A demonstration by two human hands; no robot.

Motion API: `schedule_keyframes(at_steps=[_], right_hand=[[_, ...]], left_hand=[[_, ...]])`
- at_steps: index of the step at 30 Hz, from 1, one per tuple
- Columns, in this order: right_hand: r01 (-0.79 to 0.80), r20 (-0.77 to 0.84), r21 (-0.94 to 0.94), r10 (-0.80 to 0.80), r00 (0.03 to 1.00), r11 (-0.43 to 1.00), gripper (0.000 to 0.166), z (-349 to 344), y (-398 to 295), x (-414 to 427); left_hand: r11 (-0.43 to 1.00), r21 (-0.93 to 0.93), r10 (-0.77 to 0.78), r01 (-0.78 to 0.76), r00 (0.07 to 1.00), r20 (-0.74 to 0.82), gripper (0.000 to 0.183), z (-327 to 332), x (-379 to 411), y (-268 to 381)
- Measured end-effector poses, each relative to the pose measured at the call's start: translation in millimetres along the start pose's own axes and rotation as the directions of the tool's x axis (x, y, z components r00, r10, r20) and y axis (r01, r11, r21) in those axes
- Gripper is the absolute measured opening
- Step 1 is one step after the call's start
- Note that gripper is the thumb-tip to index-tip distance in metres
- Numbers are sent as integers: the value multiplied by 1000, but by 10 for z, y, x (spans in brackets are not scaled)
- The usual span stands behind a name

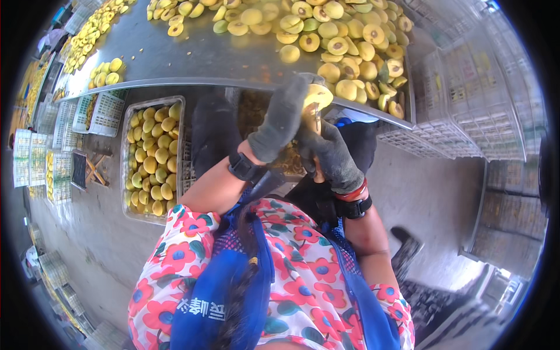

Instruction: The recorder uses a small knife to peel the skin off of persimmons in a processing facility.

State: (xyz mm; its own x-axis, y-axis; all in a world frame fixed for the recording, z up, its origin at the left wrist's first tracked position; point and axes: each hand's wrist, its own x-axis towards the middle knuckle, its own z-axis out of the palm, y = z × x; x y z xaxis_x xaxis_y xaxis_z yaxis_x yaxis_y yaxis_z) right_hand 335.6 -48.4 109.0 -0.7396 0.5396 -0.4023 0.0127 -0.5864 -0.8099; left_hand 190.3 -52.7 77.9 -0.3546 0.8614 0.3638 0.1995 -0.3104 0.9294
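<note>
My left hand (280, 118), in a dark grey work glove, grips a yellow peach (318, 96) just past the table's front edge. A pale cut face shows on the fruit. My right hand (334, 155), gloved alike, is closed around a hand tool with a wooden handle (320, 175). Its upper end meets the underside of the peach; blur and my fingers hide the working tip. Beyond my hands, many halved peaches (337, 46) lie heaped on the metal table (175, 61), several with brown pit hollows facing up.
A plastic crate (182, 131) of whole peaches stands on the floor to my left. Stacked white crates (472, 105) rise to the right of the table. A folding stool (94, 170) and more crates (30, 157) are farther left. Below my hands sits a container of brownish scraps (288, 162).
</note>
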Motion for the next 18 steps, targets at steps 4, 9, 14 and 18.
schedule_keyframes(at_steps=[4, 9, 14, 18], right_hand=[[-47, 61, -67, 51, 997, 997, 14, 107, 50, 20], [-158, 117, 65, 149, 982, 985, 20, 81, 180, -42], [-143, 329, 59, 116, 937, 988, 16, 162, 282, -63], [-113, 309, -53, 123, 943, 992, 17, 353, 211, -32]], left_hand=[[976, 209, 59, -55, 998, -12, 12, -144, -38, 13], [779, 390, 462, -491, 870, 172, 12, -217, -98, -159], [997, 3, 71, -74, 967, 247, 40, -419, -204, 187], [981, -94, -175, 172, 984, -30, 36, -741, -15, 259]])
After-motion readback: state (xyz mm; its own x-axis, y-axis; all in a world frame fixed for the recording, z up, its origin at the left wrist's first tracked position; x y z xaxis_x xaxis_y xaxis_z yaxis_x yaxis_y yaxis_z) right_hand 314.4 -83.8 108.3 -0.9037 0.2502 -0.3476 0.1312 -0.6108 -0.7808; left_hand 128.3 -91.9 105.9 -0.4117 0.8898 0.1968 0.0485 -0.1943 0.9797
